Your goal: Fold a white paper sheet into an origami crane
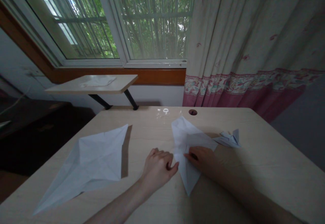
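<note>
A partly folded white paper [184, 139], kite-shaped, lies on the light wooden table [266, 170] in front of me. My left hand [158, 166] is curled into a loose fist, its thumb and fingertips touching the paper's left edge. My right hand [201, 159] lies on the paper's right side, fingers pressed together on a fold. A larger folded white sheet [93, 159] rests to the left, one edge lifted. A small finished paper figure [230, 138] sits just right of the paper I am touching.
A round cable hole [193, 112] is near the table's far edge. A small raised shelf [93, 84] with a paper on it stands at the back left. A window and a flowered curtain [254, 48] are behind. Dark furniture lies to the left.
</note>
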A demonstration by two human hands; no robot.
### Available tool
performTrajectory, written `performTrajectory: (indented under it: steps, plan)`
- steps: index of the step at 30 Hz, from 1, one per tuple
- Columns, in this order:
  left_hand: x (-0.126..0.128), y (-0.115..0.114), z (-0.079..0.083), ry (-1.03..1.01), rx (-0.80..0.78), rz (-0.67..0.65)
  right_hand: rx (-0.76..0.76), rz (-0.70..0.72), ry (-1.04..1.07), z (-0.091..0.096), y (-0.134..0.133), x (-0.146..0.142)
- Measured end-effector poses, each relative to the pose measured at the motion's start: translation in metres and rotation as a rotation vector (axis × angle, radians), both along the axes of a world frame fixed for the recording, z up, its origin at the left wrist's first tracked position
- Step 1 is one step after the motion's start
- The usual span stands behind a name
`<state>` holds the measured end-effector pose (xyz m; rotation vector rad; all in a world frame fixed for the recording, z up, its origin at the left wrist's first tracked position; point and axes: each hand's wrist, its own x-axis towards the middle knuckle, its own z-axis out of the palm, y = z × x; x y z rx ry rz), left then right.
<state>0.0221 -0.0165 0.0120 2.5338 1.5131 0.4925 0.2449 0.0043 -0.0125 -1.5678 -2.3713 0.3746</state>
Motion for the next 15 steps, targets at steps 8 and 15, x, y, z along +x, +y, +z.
performTrajectory:
  steps: [8,15]
  plan:
    - [-0.001,0.0,-0.002,-0.04,0.029,-0.034,-0.01,-0.019,0.045,0.005,-0.001,0.0]
    - [-0.001,-0.001,-0.001,-0.135,0.1,-0.031,0.012,-0.034,0.095,0.012,-0.005,0.0]
